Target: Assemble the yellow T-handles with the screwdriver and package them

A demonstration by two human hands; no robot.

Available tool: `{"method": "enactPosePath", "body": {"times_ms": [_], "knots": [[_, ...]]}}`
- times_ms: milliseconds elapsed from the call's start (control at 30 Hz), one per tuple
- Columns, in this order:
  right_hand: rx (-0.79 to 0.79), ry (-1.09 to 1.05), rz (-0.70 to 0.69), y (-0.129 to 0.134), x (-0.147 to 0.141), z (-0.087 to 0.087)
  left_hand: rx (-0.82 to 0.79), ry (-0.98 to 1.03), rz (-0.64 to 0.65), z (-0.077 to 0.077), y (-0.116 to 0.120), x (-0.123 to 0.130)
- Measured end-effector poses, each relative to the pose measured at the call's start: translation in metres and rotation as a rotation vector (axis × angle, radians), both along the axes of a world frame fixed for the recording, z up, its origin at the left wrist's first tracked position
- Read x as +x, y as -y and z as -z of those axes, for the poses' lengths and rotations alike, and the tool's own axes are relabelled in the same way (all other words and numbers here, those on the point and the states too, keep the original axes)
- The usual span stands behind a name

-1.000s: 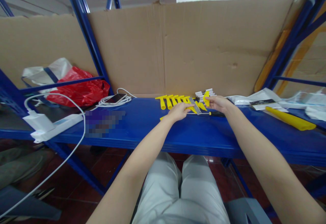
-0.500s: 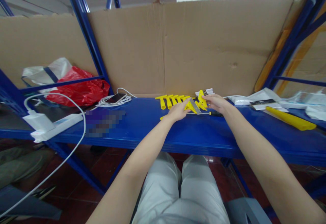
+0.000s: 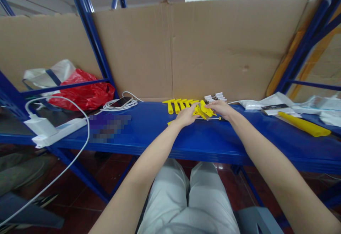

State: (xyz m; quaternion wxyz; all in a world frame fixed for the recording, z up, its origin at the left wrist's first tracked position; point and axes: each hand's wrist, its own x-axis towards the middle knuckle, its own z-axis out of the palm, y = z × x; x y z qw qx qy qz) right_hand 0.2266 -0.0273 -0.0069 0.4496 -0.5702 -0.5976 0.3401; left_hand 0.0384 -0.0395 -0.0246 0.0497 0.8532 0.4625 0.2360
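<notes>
My left hand (image 3: 187,116) is closed on a yellow scraper-like piece (image 3: 201,113) above the blue shelf. A second yellow part (image 3: 204,105) is pinched in my right hand (image 3: 220,108), and the two pieces meet or overlap between my hands. Several yellow T-shaped handles (image 3: 177,106) lie in a row just left of them, near the cardboard. Beneath the held pieces a screwdriver (image 3: 215,118) with a yellow end lies on the shelf. White pieces (image 3: 216,97) are stacked behind my right hand.
The blue shelf (image 3: 149,131) has a cardboard back wall (image 3: 213,49). On the left are a power strip (image 3: 61,131), a coiled white cable (image 3: 119,104) and a red bag (image 3: 82,90). A long yellow object (image 3: 305,124) lies on the right.
My right hand has moved left, bringing its yellow part against or over the piece in my left hand. The grey blade there is now mostly covered. My left hand has barely moved.
</notes>
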Motion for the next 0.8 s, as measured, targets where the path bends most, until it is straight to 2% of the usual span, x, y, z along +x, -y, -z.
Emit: {"method": "enactPosePath", "body": {"times_ms": [267,500,800], "knots": [[0.068,0.086,0.006,0.013,-0.015,-0.004,-0.003,0.018,-0.002,0.0,0.001,0.001],[0.102,0.107,0.026,0.01,-0.018,0.0,-0.006,0.051,0.019,0.005,-0.005,0.001],[0.106,0.13,0.041,0.008,-0.016,0.001,-0.011,0.031,0.011,0.0,0.001,0.0]]}}
